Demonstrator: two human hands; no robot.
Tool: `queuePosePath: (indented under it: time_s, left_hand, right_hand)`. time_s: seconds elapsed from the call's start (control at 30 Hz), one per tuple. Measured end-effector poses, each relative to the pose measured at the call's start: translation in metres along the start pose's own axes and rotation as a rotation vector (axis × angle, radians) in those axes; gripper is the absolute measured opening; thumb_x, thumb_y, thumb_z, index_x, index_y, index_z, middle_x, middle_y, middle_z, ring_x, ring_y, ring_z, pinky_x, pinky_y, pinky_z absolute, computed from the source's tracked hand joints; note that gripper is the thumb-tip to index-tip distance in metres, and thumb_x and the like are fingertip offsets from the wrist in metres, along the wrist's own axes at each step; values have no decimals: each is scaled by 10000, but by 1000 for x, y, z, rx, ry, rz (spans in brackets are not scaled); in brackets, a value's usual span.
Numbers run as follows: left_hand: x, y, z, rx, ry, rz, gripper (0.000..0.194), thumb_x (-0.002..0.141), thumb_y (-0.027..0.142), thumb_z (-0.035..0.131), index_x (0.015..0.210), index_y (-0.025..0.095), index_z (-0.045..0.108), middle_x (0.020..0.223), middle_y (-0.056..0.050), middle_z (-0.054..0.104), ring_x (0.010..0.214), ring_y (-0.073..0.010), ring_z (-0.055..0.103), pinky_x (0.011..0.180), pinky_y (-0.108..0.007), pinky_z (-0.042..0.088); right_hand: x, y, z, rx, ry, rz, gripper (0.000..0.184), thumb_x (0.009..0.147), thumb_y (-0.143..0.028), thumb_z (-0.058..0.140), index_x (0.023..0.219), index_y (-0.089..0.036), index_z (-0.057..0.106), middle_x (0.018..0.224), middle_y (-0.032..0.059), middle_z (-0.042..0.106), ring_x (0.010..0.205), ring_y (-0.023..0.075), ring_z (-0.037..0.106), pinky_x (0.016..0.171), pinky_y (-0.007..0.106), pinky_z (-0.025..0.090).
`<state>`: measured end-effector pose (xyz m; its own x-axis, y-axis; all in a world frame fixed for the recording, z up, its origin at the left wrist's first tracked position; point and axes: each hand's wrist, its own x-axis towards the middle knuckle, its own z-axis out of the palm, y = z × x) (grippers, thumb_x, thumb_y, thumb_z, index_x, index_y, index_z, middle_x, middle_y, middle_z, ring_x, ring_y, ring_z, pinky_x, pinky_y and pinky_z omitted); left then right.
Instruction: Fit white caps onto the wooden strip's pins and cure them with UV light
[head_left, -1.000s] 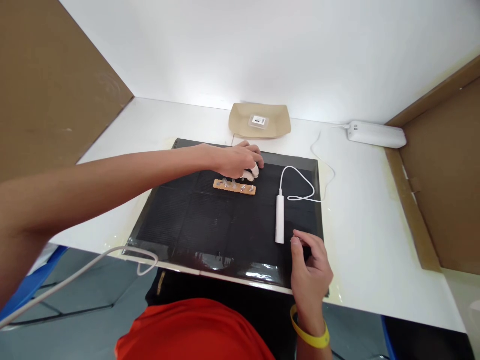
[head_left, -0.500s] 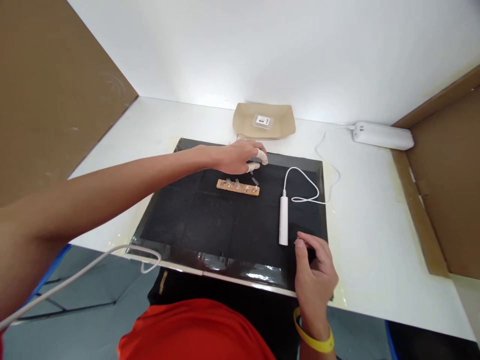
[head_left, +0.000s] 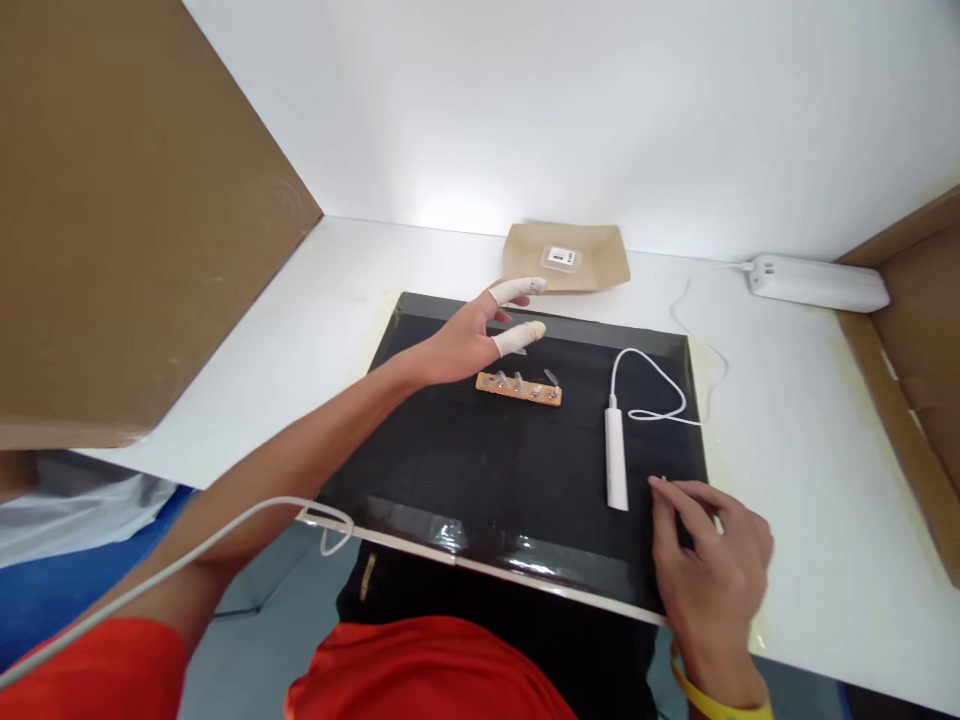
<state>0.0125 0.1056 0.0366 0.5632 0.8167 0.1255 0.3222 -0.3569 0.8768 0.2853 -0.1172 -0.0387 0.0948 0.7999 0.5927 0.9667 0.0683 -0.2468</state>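
My left hand is over the far part of the black mat, with white finger covers on its thumb and index finger. Those two fingers are spread, with nothing visible between them. Just below it lies a small wooden strip with several clear pieces and metal bits on it. One clear piece leans at the strip's right end. My right hand rests at the mat's right edge, thumb and index finger pinched together; a tiny pale tip shows by them, too small to name. Left of that hand is a white stick-shaped device.
A brown paper tray behind the mat holds a small clear box with a label. A white cable runs from the device toward a white power strip at the back right. Cardboard panels flank the table.
My left hand has opened, its thumb and index finger spreading apart above the strip. My right hand stays pinched near the mat's right edge. The whole view has shifted a little.
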Motion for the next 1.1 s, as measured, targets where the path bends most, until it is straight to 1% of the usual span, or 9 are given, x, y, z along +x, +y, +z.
queuePosePath:
  time_s: [0.2,0.3,0.4,0.47,0.53,0.67,0.77,0.9,1.1]
  left_hand:
    - [-22,-3,-3,9,114,154,588,983,539,608,1493,302,433,1626,-98,436,1452,-283,483,1167,-459,469]
    - [-23,-5,-6,-7,115,181,617,972,557,632,1489,296,420,1638,-109,406,1459,-282,471,1176,-456,456]
    - [-18,-6,-8,-20,86,188,688,947,579,657,1517,311,379,1650,-103,383,1458,-293,466,1194,-470,436]
    - [-13,-5,-8,-1,63,200,757,930,595,662,1554,336,320,1674,-89,354,1458,-310,456,1200,-488,424]
    - [-6,-1,-6,23,43,218,833,923,601,655,1597,351,233,1695,-82,322,1471,-325,428,1201,-498,413]
    - [10,6,3,7,19,260,947,944,593,613,1654,341,39,1704,-97,281,1492,-323,391,1202,-475,404]
    - [23,4,15,-83,17,311,971,951,632,602,1656,376,-15,1705,-78,271,1498,-324,396,1184,-476,414]
    - [34,-8,35,-215,56,397,1089,883,772,621,1647,411,-67,1706,-78,254,1513,-361,375,1132,-518,434]
    - [25,-23,53,-228,137,360,1111,870,814,618,1638,394,-65,1711,-112,181,1482,-377,373,1125,-542,414]
  right_hand:
    - [-2,10,-1,-25,-86,-151,257,984,-112,537,1035,-204,772,998,107,792,855,272,681,806,426,479]
    - [-2,9,-6,-37,-113,-186,297,980,-99,495,1051,-199,765,1023,119,797,867,287,698,793,434,479]
    - [4,3,-15,-40,-80,-142,282,989,-131,523,1096,-219,768,993,102,793,837,269,706,782,422,495]
    - [14,-10,-22,-14,-56,-47,234,1010,-200,571,1133,-233,767,990,97,786,864,270,712,828,433,518]
    - [29,-30,-28,41,-43,62,216,1018,-284,624,1185,-246,755,1062,102,779,965,287,717,924,469,526]
    - [65,-77,-26,154,3,86,172,988,-306,717,1146,-242,733,1131,118,743,1045,276,695,977,481,528]
    - [87,-103,-15,124,74,94,200,951,-329,773,1120,-240,713,1199,147,709,1064,293,668,965,522,524]
    - [105,-119,-1,166,206,6,285,859,-249,863,1089,-230,696,1269,155,673,1073,300,656,881,507,559]
    - [116,-128,6,222,180,-27,271,864,-202,849,1085,-249,699,1401,179,598,1207,351,609,840,502,589]
